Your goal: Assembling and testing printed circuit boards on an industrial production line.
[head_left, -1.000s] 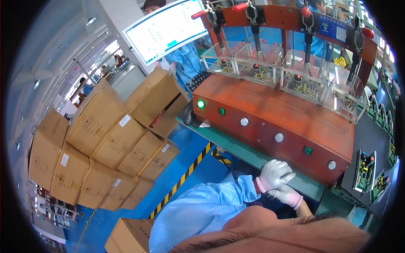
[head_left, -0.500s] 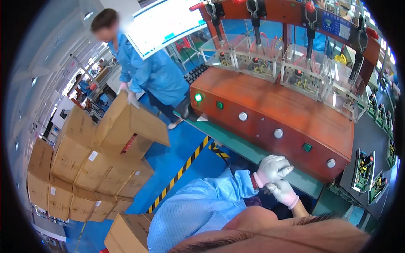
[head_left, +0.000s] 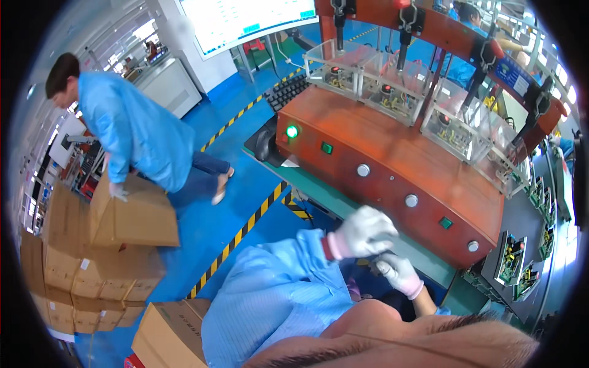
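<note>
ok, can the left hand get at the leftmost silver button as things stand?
Likely yes: the left hand is near the red box, and nothing visible blocks the way to the leftmost silver button on its front, across the green bench edge.

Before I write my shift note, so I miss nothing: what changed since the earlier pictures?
The left hand has moved up and left, apart from the right hand. The co-worker has come out from behind the monitor and shifted left with the cartons, away from the red machine, a gloved hand still on one. Unchanged: the green light stays lit.
</note>
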Available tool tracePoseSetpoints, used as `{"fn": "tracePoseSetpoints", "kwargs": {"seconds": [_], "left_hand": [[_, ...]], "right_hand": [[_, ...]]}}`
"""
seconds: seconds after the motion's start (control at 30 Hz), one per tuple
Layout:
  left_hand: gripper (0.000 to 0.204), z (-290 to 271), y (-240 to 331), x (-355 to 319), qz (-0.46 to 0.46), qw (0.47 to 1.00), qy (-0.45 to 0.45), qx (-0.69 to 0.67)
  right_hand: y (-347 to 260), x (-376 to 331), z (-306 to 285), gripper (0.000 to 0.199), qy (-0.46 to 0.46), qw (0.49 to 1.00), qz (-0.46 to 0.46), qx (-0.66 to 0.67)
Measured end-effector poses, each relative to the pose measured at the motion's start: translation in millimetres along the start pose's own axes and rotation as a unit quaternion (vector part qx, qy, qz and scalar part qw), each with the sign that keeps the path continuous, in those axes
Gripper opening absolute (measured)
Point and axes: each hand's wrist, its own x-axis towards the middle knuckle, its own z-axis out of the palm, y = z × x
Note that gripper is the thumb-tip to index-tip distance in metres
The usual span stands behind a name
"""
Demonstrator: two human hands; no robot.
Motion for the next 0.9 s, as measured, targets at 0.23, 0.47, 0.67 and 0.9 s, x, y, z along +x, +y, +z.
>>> {"fn": "tracePoseSetpoints", "kwargs": {"seconds": [0.23,0.47,0.67,0.9], "left_hand": [[0.041,-154,-85,44,-0.027,0.964,0.018,0.264],[0.063,-176,-137,63,-0.045,0.951,-0.126,0.278],[0.069,-180,-142,73,-0.02,0.949,-0.168,0.266],[0.063,-182,-142,81,-0.043,0.943,-0.163,0.286]], "right_hand": [[-179,139,-62,0.019,0.127,0.907,-0.351,-0.197],[-329,286,-134,0.061,0.304,0.876,-0.195,-0.319],[-335,360,-167,0.05,0.27,0.841,-0.164,-0.44],[-363,374,-175,0.023,0.476,0.687,-0.379,-0.396]]}}
